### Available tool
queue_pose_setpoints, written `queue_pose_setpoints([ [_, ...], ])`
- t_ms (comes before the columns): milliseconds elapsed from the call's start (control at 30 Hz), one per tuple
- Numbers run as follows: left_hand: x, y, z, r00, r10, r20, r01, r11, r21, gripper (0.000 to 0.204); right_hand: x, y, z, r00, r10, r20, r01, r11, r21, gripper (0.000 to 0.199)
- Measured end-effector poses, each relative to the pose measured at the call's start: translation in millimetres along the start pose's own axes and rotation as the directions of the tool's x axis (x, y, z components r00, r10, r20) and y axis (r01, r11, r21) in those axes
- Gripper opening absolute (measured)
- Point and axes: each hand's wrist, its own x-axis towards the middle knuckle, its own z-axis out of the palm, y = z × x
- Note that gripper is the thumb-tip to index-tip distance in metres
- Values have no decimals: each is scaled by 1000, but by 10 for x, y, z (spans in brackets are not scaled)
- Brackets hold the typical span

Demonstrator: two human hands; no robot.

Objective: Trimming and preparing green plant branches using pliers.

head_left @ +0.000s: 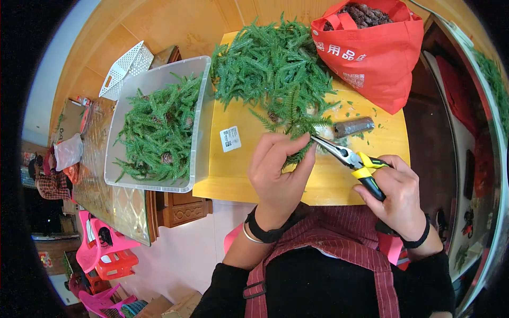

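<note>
Over the yellow table, my left hand [281,167] pinches a green artificial pine sprig [294,123] near its lower end. My right hand [395,193] grips long-nose pliers [344,155] with yellow and black handles. The tips of the pliers meet the sprig right beside my left fingertips; what exactly lies between the jaws is too small to make out. Behind the sprig lies a big pile of similar green sprigs [268,61]. A pine cone [273,116] shows at the pile's front edge. To the right rests a dark roll in clear wrapping [354,126].
A translucent bin [204,106] at the left holds sprigs with pine cones. A red bag [371,58] full of pine cones stands at the back right. A white label [230,138] and green scraps lie on the table [222,175]. A white basket [124,69] sits behind the bin.
</note>
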Motion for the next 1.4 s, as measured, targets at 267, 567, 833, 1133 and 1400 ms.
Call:
queue_pose_setpoints([
  [267,-10,-11,-43,997,-62,47,67,991,-117,21,-5,121,-70,950,60,305,-182,902,391,31],
  [567,69,53,-78,887,-349,302,452,791,-412,23,65,187,-205,991,5,130,-44,953,300,27],
  [833,37,-77,-65,872,-292,392,480,665,-572,20,108,222,-217,991,-61,120,30,968,248,26],
  [1133,39,-36,-90,799,-340,497,600,514,-613,18,164,255,-195,988,-120,94,96,970,223,27],
  [1400,28,-74,-128,716,-362,596,696,419,-582,17,200,309,-189,976,-160,145,115,954,275,26],
])
